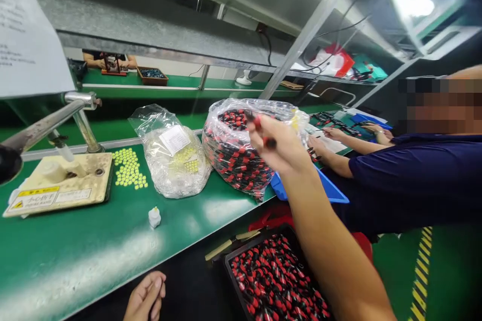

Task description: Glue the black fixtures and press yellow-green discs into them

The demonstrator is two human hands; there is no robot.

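My right hand (280, 143) is raised in front of a clear plastic bag (237, 148) full of small red-and-black parts. Its fingers are curled around a red-and-black part (269, 143), somewhat blurred; a dark end also shows at the fingertips. Below, beside the front edge of the green bench (181, 225), my left hand (146, 293) hangs with curled fingers, and whatever they may hold is hidden. A black bin (230, 266) of similar red-and-black parts stands under my right forearm. Nearest to my left hand on the bench is a small white lump with a yellow tip (154, 216).
A second clear bag (176, 160) with a white label stands beside small yellow pieces (130, 170). At left is a cream-coloured press base (60, 183). A blue tray (329, 188) and a co-worker in a dark blue shirt (422, 180) are at right. A metal shelf (161, 25) hangs above.
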